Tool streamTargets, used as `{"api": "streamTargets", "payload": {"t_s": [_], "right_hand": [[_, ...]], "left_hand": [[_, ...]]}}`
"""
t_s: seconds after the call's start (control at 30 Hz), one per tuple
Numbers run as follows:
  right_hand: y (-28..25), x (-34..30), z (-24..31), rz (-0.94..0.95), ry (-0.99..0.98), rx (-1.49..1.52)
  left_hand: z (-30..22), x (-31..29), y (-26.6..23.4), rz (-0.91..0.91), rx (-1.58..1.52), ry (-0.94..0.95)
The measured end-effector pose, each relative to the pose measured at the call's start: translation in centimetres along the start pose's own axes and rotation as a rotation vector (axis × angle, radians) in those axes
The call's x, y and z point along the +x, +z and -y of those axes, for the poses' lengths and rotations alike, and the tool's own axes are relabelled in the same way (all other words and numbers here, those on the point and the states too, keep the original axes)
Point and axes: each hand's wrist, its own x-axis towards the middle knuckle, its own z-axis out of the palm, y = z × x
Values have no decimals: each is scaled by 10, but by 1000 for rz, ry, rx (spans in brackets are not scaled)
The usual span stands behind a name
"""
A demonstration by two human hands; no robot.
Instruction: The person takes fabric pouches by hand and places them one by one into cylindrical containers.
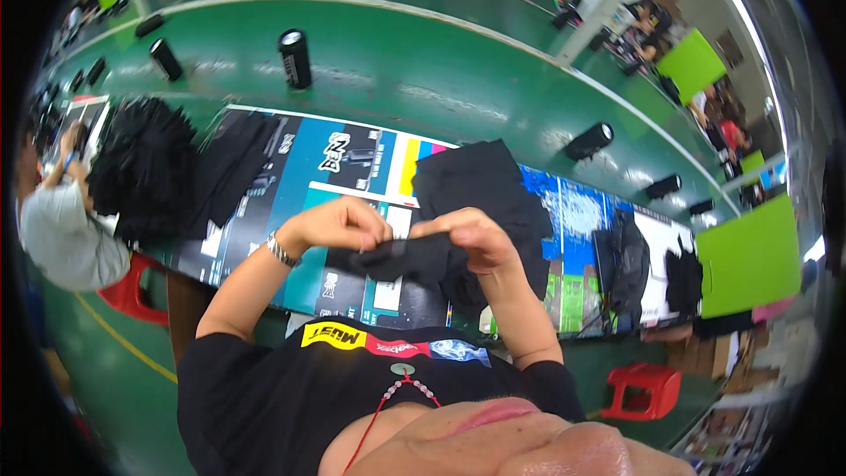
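Note:
In front of my chest, both hands hold up a small piece of black cloth (405, 261) by its upper edge. My left hand (339, 222), with a metal watch on the wrist, pinches its left end with closed fingers. My right hand (474, 236) grips the right end between thumb and fingers. The cloth hangs down between them, and its exact kind cannot be made out. Just beyond my right hand, a spread of black cloth (480, 181) lies on the table (304, 154), partly hidden by the hand.
Heaped black cloth (145, 163) fills the table's left end, beside a person in grey (70, 234). At the right lie a dark bundle (627, 263) and black pieces (684, 280). Black cylinders (295, 60) stand or lie on the green surface beyond. A red stool (643, 390) is lower right.

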Motion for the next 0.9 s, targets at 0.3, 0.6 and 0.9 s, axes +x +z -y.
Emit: {"api": "streamTargets", "payload": {"t_s": [0.3, 0.6, 0.9], "right_hand": [[-3, 1, 4, 9, -34, -623], [-3, 6, 0, 481, -64, -339], [-27, 8, -7, -122, 193, -248]], "left_hand": [[-28, 11, 4, -41, 82, -6], [-32, 23, 21, -18, -355, 4], [-35, 34, -6, -127, 345, -374]]}}
